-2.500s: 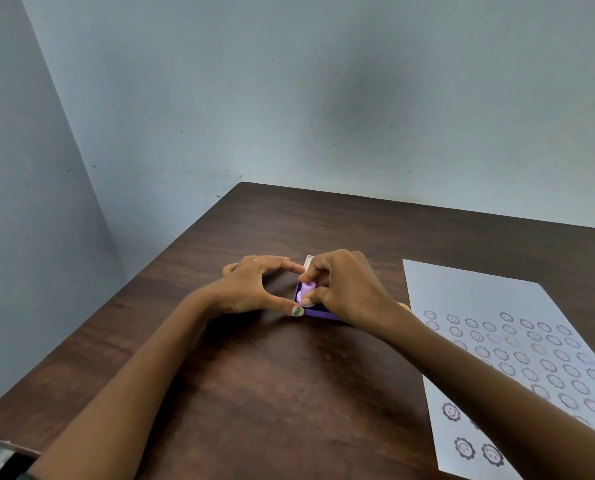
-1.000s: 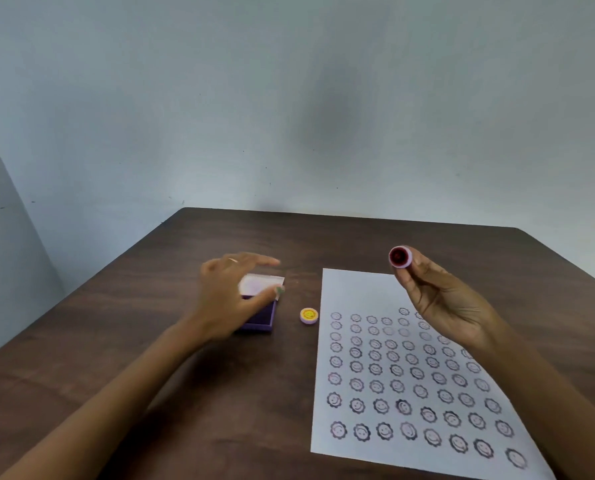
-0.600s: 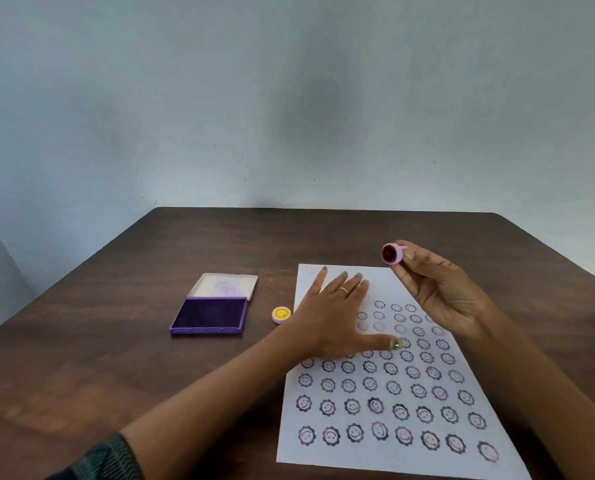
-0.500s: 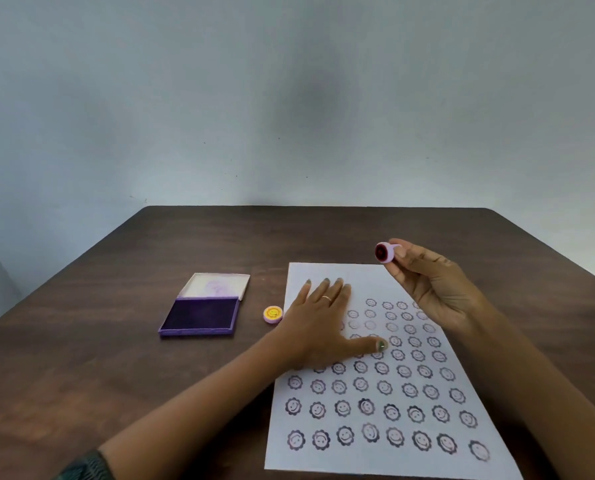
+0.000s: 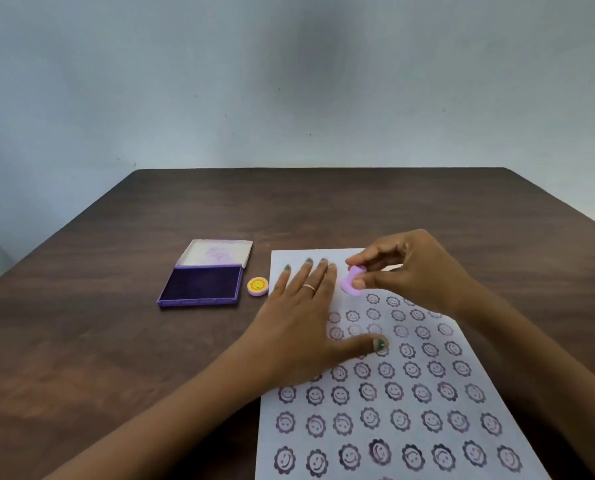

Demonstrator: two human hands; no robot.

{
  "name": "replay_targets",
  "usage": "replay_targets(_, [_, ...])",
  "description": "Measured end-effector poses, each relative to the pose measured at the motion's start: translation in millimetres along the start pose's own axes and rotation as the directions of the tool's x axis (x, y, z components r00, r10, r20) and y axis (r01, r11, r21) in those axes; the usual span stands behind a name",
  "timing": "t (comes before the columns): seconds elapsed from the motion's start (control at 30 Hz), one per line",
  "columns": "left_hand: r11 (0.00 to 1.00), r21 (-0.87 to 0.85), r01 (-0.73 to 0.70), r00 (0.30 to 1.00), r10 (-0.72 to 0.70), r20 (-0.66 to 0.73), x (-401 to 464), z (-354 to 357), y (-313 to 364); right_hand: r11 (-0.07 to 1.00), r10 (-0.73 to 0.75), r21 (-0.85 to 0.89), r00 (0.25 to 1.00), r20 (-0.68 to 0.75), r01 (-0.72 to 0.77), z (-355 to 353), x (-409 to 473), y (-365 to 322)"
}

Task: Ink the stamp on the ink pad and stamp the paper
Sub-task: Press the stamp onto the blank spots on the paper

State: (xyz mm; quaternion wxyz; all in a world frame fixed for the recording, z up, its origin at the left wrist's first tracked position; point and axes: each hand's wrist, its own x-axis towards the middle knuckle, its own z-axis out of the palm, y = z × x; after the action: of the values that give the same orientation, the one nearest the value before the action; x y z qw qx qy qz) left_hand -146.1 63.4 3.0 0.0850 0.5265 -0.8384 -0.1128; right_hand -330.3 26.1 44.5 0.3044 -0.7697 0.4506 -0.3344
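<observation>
A white paper (image 5: 427, 403) covered with several rows of smiley-flower prints lies on the dark wooden table (image 5: 116, 341). My right hand (image 5: 413, 268) pinches a small pink stamp (image 5: 353, 285), face down on the paper's upper part, just above the top row of prints. My left hand (image 5: 303, 327) lies flat on the paper's left side, fingers spread, holding nothing. The purple ink pad (image 5: 201, 285) sits open to the left of the paper, its pale lid folded back.
A small round cap (image 5: 257, 286) with a yellow smiley top lies between the ink pad and the paper. A pale wall stands behind the table's far edge.
My right hand turned the stamp face down and lowered it from the air onto the paper's top area. My left hand stays flat on the paper after leaving the ink pad.
</observation>
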Motion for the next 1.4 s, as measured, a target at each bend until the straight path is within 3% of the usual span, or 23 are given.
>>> replay_targets(0.23, [0.994,0.109,0.011,0.996,-0.02,0.084,1,-3,-17,0.98,-0.039,-0.195,0.999,0.027,0.044,3,-3,-9])
replay_targets(1.4, [0.996,0.081,0.039,0.987,-0.051,0.155,1,-3,-13,0.956,-0.006,-0.293,0.996,0.089,0.032,9,-8,-19])
